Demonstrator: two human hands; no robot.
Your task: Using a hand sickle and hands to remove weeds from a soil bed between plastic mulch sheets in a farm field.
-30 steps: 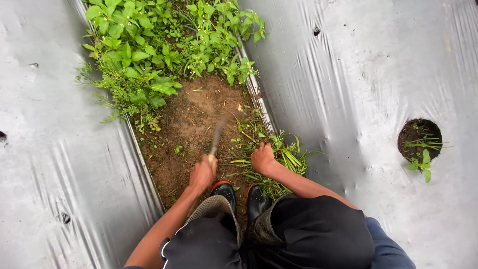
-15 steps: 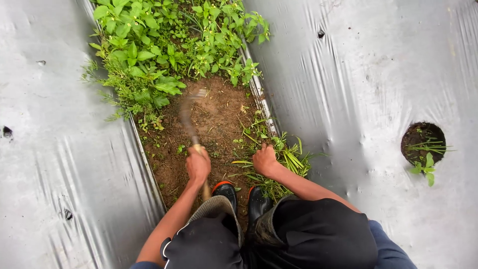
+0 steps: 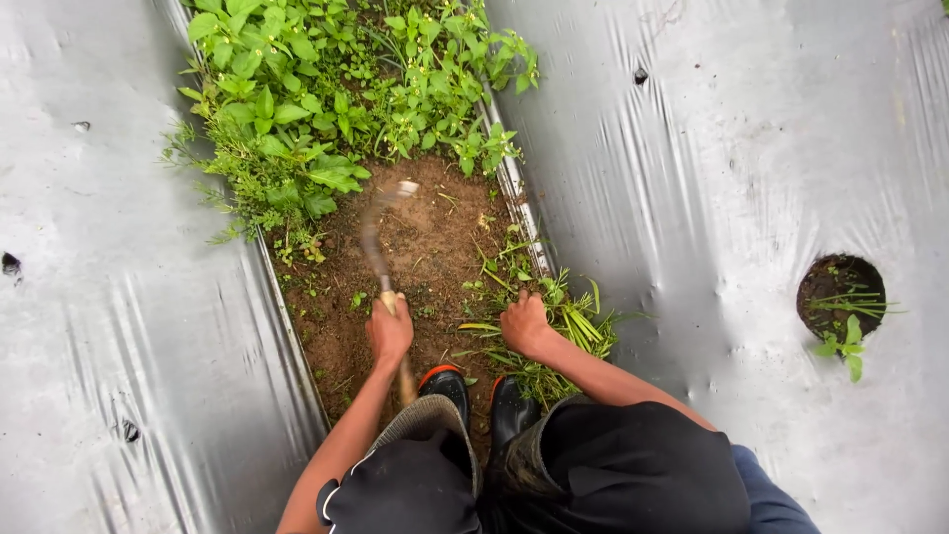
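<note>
The left hand point(image 3: 389, 331) sits just below the middle of the frame, fingers wrapped tight around the wooden handle of a hand hoe point(image 3: 381, 247). The tool's long axis runs nearly straight up the frame, leaning a little left and then curving back right at the top. Its handle end pokes out below the fist toward the boots point(image 3: 473, 396), and its blurred working end points up the frame and reaches the edge of the weeds point(image 3: 326, 89) in the upper middle. The blade is too smeared to tell its shape.

The right hand point(image 3: 525, 323) lies just right of centre, fingers closed down on a clump of cut grass point(image 3: 563, 321) that lies against the edge of the plastic sheet point(image 3: 712, 178). Whether it grips the blades or only presses on them cannot be told.

Between the hands and the weeds is a strip of bare brown soil point(image 3: 435, 237). Grey plastic sheeting covers both sides. At the right edge of the frame a round hole point(image 3: 840, 292) in the sheet holds a small green plant.
</note>
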